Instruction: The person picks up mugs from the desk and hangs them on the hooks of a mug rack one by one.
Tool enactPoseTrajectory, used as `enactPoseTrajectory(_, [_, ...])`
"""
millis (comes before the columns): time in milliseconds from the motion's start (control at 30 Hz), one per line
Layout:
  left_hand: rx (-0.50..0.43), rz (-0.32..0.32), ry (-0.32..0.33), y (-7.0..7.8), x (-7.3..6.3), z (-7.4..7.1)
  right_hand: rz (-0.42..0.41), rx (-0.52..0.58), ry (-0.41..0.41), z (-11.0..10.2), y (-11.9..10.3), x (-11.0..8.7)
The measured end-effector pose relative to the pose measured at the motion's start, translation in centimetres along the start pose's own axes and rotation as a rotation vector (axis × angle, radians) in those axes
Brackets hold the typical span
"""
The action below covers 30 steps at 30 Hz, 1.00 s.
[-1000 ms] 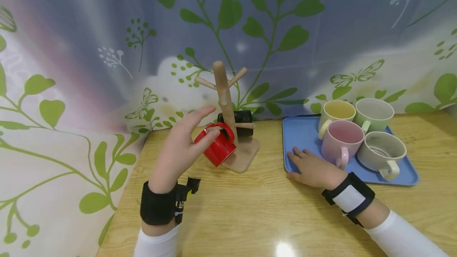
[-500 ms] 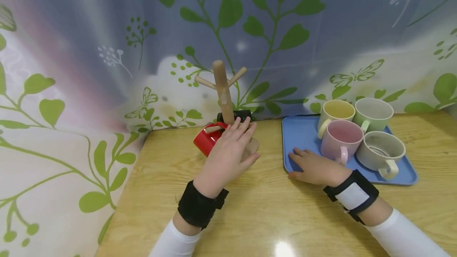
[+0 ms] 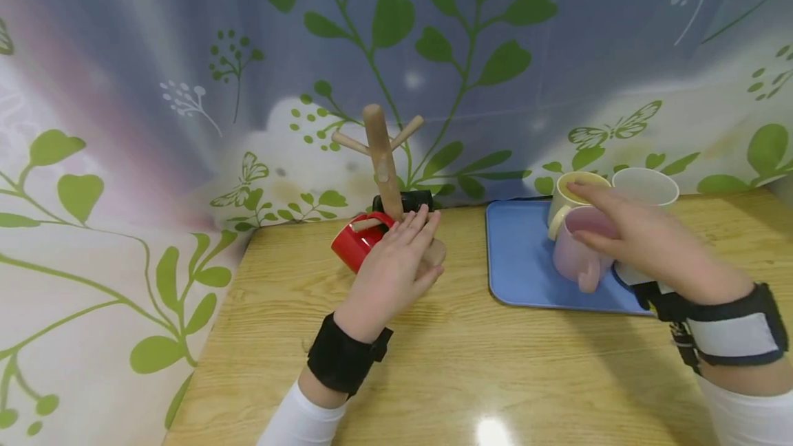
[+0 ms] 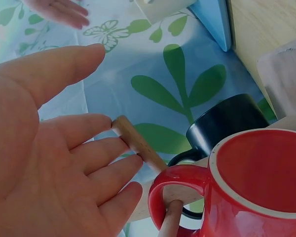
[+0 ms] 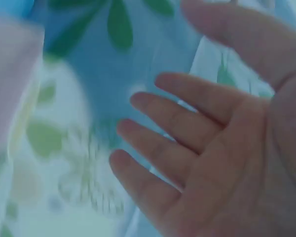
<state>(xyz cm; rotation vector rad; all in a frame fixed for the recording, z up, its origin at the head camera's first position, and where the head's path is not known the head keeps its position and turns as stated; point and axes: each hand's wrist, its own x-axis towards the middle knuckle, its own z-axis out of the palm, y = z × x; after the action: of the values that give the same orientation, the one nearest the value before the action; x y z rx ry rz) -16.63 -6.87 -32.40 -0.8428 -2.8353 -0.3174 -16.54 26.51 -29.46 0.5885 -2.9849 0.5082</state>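
My left hand [image 3: 392, 277] reaches over the base of a wooden mug tree [image 3: 382, 171]. Its fingers are extended, and in the left wrist view the fingertips lie right at the end of a wooden peg [image 4: 138, 142]. A red mug [image 4: 261, 177] hangs tilted by its handle on a lower peg, with a black mug [image 4: 226, 123] behind it. Above the tray's mugs hovers my right hand [image 3: 659, 246], fingers spread and holding nothing. Nearest to it are a pink mug [image 3: 573, 257] and a yellow mug [image 3: 559, 202]; a grey mug is mostly hidden below.
A blue tray [image 3: 517, 253] carries the mugs on the right of the wooden table [image 3: 434, 377]. A pale green mug [image 3: 647, 186] stands at its back. Two upper pegs of the tree hold nothing. A leaf-patterned curtain [image 3: 471, 88] hangs close behind everything.
My left hand has swung right, from left of the red mug to the front of the tree, then stayed there. The right hand has lifted off the tray's left edge and moved right over the mugs.
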Motion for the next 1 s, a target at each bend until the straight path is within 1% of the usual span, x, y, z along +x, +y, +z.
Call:
enactPoseTrajectory(33, [0.005, 0.000, -0.002, 0.0, 0.0, 0.0, 0.043, -0.002, -0.001, -0.3, 0.6, -0.1])
enactPoseTrajectory(67, [0.008, -0.001, -0.002, 0.0, 0.0, 0.0, 0.066, -0.011, 0.003, -0.5, 1.3, -0.1])
enactPoseTrajectory(133, [0.010, -0.002, 0.002, 0.1, -0.1, 0.0, 0.117, -0.024, -0.032, -0.8, 2.3, -0.1])
enactPoseTrajectory(167, [0.010, -0.004, 0.002, 0.1, -0.1, 0.0, 0.127, -0.028, -0.050, -0.7, 2.7, 0.0])
enactPoseTrajectory(300, [0.007, -0.004, 0.004, 0.1, -0.2, 0.0, 0.126, -0.033, -0.118, 0.0, 4.3, 0.6])
enactPoseTrajectory(400, [0.013, 0.004, 0.007, 0.1, -0.2, 0.2, 0.115, -0.027, -0.144, 0.7, 5.1, 0.9])
enactPoseTrajectory(467, [0.020, 0.010, 0.011, 0.1, -0.1, 0.3, 0.112, -0.017, -0.157, 1.1, 5.2, 1.0])
enactPoseTrajectory(633, [0.027, 0.012, 0.012, 0.1, -0.1, 0.3, 0.104, -0.060, -0.145, 1.8, 4.9, 1.2])
enactPoseTrajectory(767, [0.034, 0.013, 0.015, 0.1, -0.2, 0.4, 0.133, -0.089, -0.140, 2.0, 4.6, 1.3])
enactPoseTrajectory(867, [0.038, 0.009, 0.016, 0.1, -0.2, 0.4, 0.152, -0.080, -0.142, 2.1, 4.4, 1.3])
enactPoseTrajectory(1000, [0.043, 0.014, 0.023, 0.1, -0.2, 0.3, 0.138, -0.068, -0.127, 2.3, 4.6, 1.3])
